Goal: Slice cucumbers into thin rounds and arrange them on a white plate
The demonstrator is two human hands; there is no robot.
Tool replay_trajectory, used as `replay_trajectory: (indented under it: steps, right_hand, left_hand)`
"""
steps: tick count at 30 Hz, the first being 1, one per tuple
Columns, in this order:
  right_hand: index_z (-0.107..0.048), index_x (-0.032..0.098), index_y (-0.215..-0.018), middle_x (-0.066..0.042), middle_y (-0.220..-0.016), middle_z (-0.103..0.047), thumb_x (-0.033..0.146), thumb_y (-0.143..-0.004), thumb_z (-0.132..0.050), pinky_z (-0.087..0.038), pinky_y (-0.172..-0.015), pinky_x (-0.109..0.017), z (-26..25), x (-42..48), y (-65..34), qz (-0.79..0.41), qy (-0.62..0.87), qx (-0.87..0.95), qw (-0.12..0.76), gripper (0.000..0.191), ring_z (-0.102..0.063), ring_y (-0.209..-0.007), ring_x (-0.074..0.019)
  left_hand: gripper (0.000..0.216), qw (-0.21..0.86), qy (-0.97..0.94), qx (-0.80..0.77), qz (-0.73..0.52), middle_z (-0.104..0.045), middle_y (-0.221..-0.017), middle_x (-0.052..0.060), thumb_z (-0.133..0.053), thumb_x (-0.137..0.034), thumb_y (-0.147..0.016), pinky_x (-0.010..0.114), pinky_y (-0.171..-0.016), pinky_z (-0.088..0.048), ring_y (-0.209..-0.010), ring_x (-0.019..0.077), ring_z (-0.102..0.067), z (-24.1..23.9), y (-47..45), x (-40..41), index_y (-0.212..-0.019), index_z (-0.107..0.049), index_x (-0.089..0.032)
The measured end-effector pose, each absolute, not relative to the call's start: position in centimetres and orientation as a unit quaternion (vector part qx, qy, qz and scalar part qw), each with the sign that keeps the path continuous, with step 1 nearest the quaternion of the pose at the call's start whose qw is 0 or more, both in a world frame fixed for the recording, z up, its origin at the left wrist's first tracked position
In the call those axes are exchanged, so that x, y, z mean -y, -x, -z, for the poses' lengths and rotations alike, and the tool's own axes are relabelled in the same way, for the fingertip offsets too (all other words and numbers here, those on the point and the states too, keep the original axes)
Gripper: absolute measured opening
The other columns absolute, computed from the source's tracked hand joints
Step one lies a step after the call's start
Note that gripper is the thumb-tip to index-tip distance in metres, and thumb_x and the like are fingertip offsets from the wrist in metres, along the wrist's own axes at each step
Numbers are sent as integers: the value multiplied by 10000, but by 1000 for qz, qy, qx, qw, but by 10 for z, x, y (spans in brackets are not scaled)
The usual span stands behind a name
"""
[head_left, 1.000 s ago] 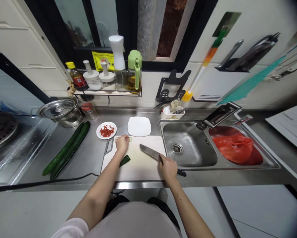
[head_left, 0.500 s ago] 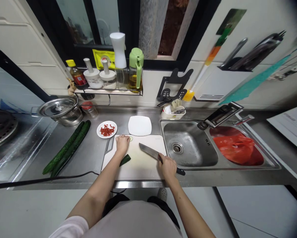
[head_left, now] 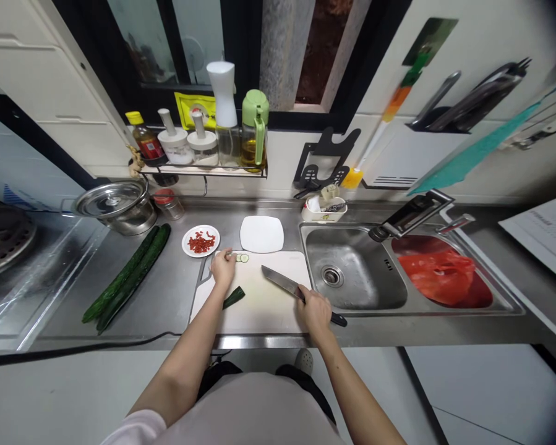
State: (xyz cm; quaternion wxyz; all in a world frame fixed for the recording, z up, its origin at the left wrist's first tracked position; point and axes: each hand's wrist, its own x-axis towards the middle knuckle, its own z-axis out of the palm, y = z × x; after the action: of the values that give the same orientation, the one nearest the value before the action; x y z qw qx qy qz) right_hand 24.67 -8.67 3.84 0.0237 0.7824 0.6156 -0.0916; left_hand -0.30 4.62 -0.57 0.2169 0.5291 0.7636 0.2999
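My left hand [head_left: 223, 267] is at the top left of the white cutting board [head_left: 271, 315], its fingers drawn together. Thin, pale green cucumber slices [head_left: 243, 258] lie flat by its fingertips; what is between the fingers is hidden. My right hand [head_left: 315, 308] grips the black handle of a kitchen knife [head_left: 280, 280]. The blade points up and left over the board, apart from the slices. A dark green cut cucumber piece [head_left: 234, 297] lies on the board, partly covered by my left forearm.
Behind the board are a white plate [head_left: 261, 234] and a small dish [head_left: 185, 242] of red bits. Two whole cucumbers [head_left: 133, 272] lie left, before a lidded pot [head_left: 120, 210]. A sink [head_left: 356, 272] adjoins the board's right, with a red bag [head_left: 438, 275] in its second basin.
My left hand has shifted slightly left, uncovering more of the cucumber slices. The knife and my right hand have stayed nearly in place.
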Motion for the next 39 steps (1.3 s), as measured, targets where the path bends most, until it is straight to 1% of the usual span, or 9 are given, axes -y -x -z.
replay_trajectory:
  steps: [8,12,14,17,20,24,29,34,39]
  right_hand:
    - [-583,274,-1237,-55,-1041,-682,238,-847,-513,-330,-824,-287,-44,88,-240,105,-778,-619,33,398,-588,-977,-190]
    - [-585,279,-1233,-57,-1039,-682,244,-852,-507,-333,-813,-283,-46,85,-234,113,-774,-622,32,391,-593,-960,-189]
    - [-593,274,-1220,-55,-1035,-686,238,-847,-511,-331,-802,-275,-46,84,-232,118,-770,-626,26,384,-595,-948,-186]
    - [-623,272,-1162,-43,-992,-694,227,-845,-510,-327,-780,-259,-47,83,-228,129,-761,-636,16,340,-597,-926,-176]
    - [-633,280,-1147,-39,-972,-699,267,-878,-479,-335,-771,-252,-48,82,-223,145,-758,-636,2,310,-601,-925,-173]
    - [-625,293,-1186,-41,-1010,-705,371,-932,-400,-362,-756,-252,-46,81,-217,185,-760,-623,-13,349,-621,-937,-179]
    - [-620,321,-1182,-3,-1051,-705,364,-923,-412,-370,-741,-235,-46,80,-209,230,-744,-628,-24,334,-621,-965,-166]
    - [-641,253,-1086,-28,-990,-707,361,-944,-363,-328,-662,-233,-54,82,-199,231,-706,-669,0,330,-622,-876,-158]
    - [-620,199,-1034,-56,-922,-700,356,-959,-331,-309,-645,-239,-59,83,-185,231,-677,-698,32,338,-623,-841,-170]
  left_hand:
    - [353,252,-456,-743,-419,-667,-830,48,-499,-394,-827,269,-697,-458,-720,155,-581,8,25,-15,-1023,-681,-165]
    - [345,263,-464,-736,-417,-673,-811,47,-500,-389,-832,265,-666,-469,-701,152,-587,11,30,6,-1017,-685,-163]
    - [317,261,-488,-726,-408,-685,-853,49,-512,-381,-828,278,-702,-480,-733,159,-604,12,32,17,-990,-691,-176]
    - [262,241,-544,-701,-392,-695,-905,49,-524,-365,-829,309,-803,-478,-822,176,-618,12,32,34,-928,-698,-196]
    - [236,228,-594,-678,-368,-696,-923,50,-512,-346,-848,332,-853,-466,-888,190,-617,11,29,49,-901,-697,-210]
    - [222,217,-635,-656,-345,-694,-933,52,-504,-332,-868,353,-879,-455,-931,201,-611,13,25,60,-886,-693,-216]
    - [215,217,-661,-633,-339,-692,-970,53,-520,-343,-875,364,-888,-448,-936,200,-605,14,24,65,-922,-694,-225]
    - [211,216,-708,-594,-315,-683,-1025,54,-578,-362,-850,378,-902,-446,-969,202,-600,14,27,69,-978,-697,-245]
    - [222,202,-716,-585,-323,-682,-1008,53,-546,-347,-880,354,-883,-464,-951,186,-609,18,27,71,-1004,-703,-252]
